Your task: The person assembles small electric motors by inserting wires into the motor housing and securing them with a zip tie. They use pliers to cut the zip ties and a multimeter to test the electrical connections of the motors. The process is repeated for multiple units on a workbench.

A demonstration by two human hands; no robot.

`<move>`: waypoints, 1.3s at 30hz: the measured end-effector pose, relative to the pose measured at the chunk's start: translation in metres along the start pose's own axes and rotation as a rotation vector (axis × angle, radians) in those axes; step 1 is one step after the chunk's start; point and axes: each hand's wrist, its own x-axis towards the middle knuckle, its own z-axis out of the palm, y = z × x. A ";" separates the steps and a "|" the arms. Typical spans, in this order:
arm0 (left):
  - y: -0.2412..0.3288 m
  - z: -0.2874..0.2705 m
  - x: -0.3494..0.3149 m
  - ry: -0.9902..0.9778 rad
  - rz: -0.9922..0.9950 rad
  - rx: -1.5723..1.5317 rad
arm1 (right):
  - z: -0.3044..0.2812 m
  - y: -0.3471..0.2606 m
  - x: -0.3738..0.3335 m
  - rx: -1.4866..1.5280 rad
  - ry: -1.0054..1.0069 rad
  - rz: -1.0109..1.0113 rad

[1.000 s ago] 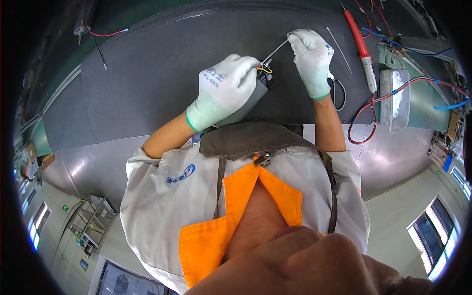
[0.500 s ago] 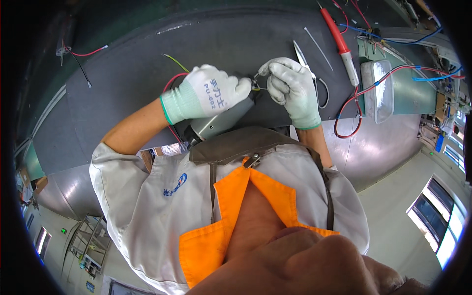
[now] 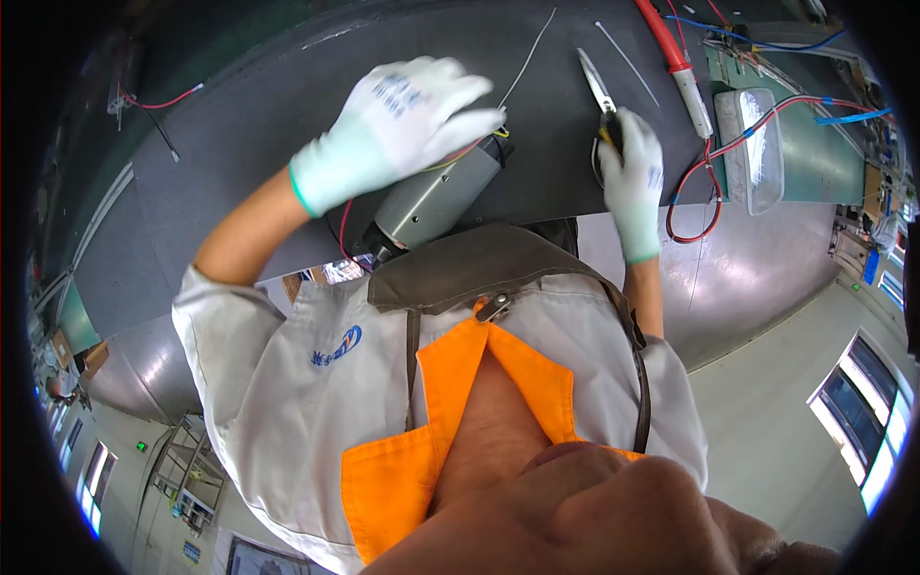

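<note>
A dark work mat point(image 3: 287, 144) is filling the upper frame. At centre, a grey metal housing point(image 3: 436, 201) is lying under the gloved left hand point(image 3: 402, 120), fingers spread open over it. Right of centre, the gloved right hand point(image 3: 632, 172) is gripping metal pliers point(image 3: 596, 88).

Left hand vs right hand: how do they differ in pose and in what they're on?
The left hand is spread wide, fingers fanned above the grey metal cylinder and its wires; the right hand is curled shut around the cutters. The left hand comes in at a slant from the left; the right hand points straight up the dark mat. Both wear white gloves with pale green cuffs.
</note>
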 end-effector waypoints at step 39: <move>-0.029 -0.063 0.045 0.313 -0.204 -0.346 | -0.050 -0.080 0.049 0.048 -0.767 -0.103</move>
